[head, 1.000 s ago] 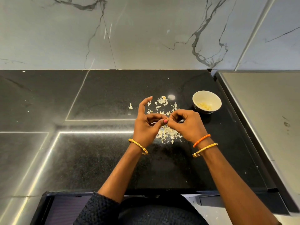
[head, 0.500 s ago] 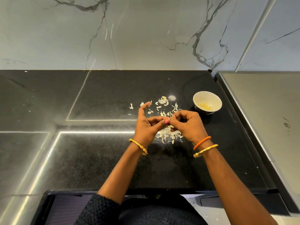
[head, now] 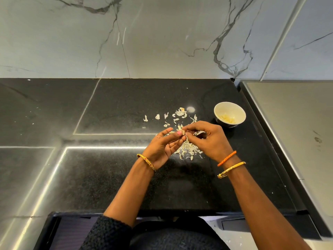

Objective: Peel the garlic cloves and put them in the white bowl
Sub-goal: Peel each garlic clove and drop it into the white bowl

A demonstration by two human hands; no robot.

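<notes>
A pale garlic clove (head: 183,132) is pinched between the thumb and fingers of my left hand (head: 164,146), palm turned partly up. My right hand (head: 210,139) meets it from the right, fingertips curled and pinching at the clove's skin. Both hands hover over a heap of papery garlic peels (head: 188,150) on the black counter. The white bowl (head: 229,113) stands just beyond my right hand, to the right, with several peeled cloves (head: 228,118) inside.
Loose peel scraps (head: 180,112) lie scattered behind my hands. A grey steel surface (head: 297,123) borders the black counter (head: 108,105) on the right. A marble wall (head: 162,37) rises behind. The counter's front edge (head: 162,212) is near my body.
My left hand has rolled palm-up and its raised index finger has come down. Both hands stay together on the clove over the peel heap.
</notes>
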